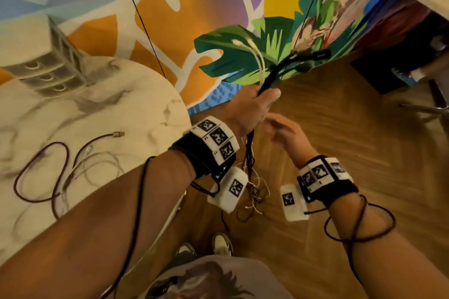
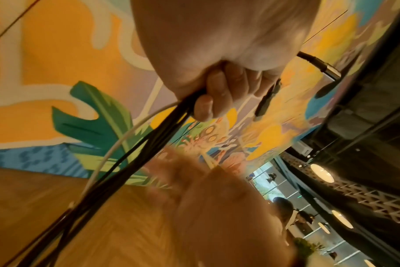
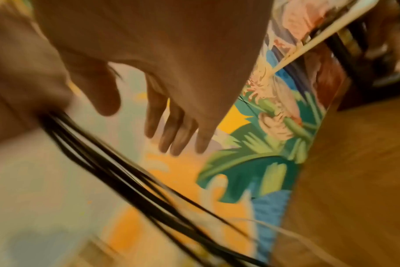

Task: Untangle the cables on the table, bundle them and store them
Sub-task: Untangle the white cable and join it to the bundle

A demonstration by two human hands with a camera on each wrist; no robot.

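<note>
My left hand (image 1: pixel 255 104) is raised over the floor and grips a bundle of black and white cables (image 1: pixel 250 165). Their plug ends (image 1: pixel 313 56) stick up above the fist and the rest hangs down in a tangle. In the left wrist view the fingers (image 2: pixel 217 90) curl round the black cables (image 2: pixel 130 162). My right hand (image 1: pixel 281 133) hovers just below and right of the left, blurred, its fingers (image 3: pixel 176 133) straight and holding nothing. More cables (image 1: pixel 63 167), a dark one and pale ones, lie looped on the marble table (image 1: pixel 109 109).
A small drawer unit (image 1: pixel 48 63) stands at the back of the table. The painted wall (image 1: pixel 170 7) is behind, with wooden floor (image 1: pixel 340 153) under my hands. My shoes (image 1: pixel 221 243) show below. Dark furniture (image 1: pixel 393 73) stands at the right.
</note>
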